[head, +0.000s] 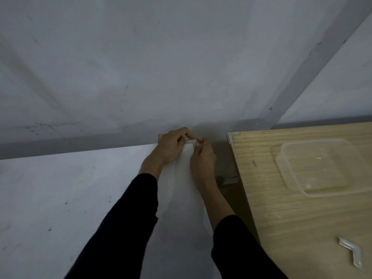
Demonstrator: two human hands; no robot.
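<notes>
Item: small translucent plastic corner piece (190, 141), centre of frame, at the far corner of the white desk (80, 198).

Your hands: left hand (171, 147) and right hand (202, 158) both pinch the piece, fingers curled.

Right of frame: light wooden desk (281, 218), carrying
- a clear rectangular plastic container (314, 168);
- a fitted clear corner guard (232, 135) at its upper-left corner;
- a loose clear angled guard (350, 251), lower right.

views: one, head-worn, wide-angle | stance: above white table (60, 188), at its near side | facing: forward and down toward far edge and grey wall (141, 57) | range: close, left hand (171, 147) and right hand (203, 158) mid-frame on outstretched arms | right margin: wooden table (302, 218), cut by frame edge
</notes>
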